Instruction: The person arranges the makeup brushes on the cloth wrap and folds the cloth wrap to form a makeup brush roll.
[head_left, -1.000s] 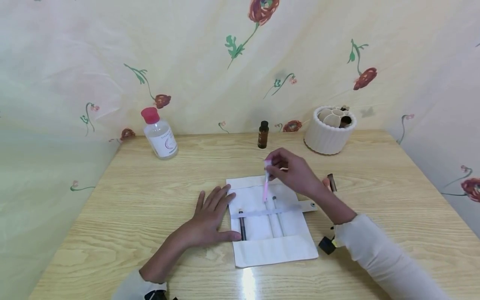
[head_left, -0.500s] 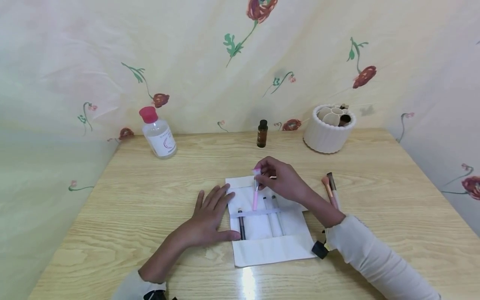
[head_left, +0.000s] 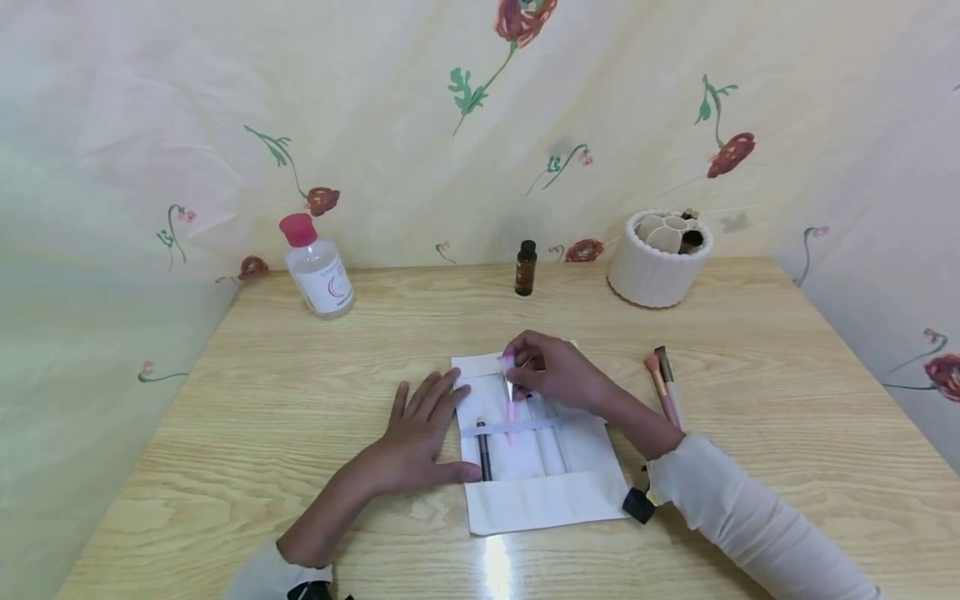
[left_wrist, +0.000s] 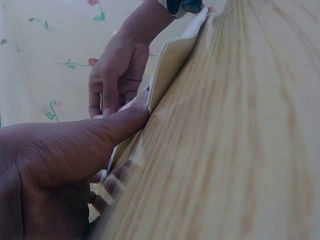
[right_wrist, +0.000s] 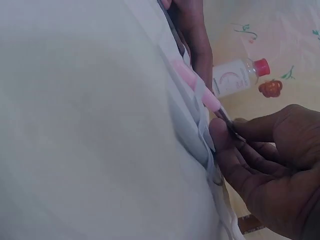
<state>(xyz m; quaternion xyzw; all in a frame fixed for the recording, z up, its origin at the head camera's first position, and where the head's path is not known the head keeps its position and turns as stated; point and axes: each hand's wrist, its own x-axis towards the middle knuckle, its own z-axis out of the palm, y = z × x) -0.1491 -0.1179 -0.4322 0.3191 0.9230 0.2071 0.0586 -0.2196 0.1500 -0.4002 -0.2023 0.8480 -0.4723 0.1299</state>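
A pink-handled makeup brush (head_left: 511, 410) is pinched near its bristle end between the thumb and fingers of my right hand (head_left: 561, 372). Its handle points down and passes under the elastic band (head_left: 495, 429) of a white fabric brush roll (head_left: 551, 504); the right wrist view shows the pink handle (right_wrist: 196, 86) behind that strip. Along the roll's left edge rests my left hand (head_left: 420, 442), fingers spread, with the thumb (left_wrist: 127, 116) on the border. A dark brush (head_left: 484, 457) stands in the roll at left, and two slim pale brushes (head_left: 561, 450) lie farther right, their tops partly hidden by my right hand.
Two more brushes (head_left: 663, 379) lie on the wooden table (head_left: 750, 358) right of the roll. At the back stand a clear bottle with a red cap (head_left: 321, 271), a small brown bottle (head_left: 526, 268) and a white ribbed holder (head_left: 654, 271). A floral curtain hangs behind.
My right hand has moved left and down toward me with the pink brush, whose handle has gone from above the elastic band to under it. The left hand has stayed put.
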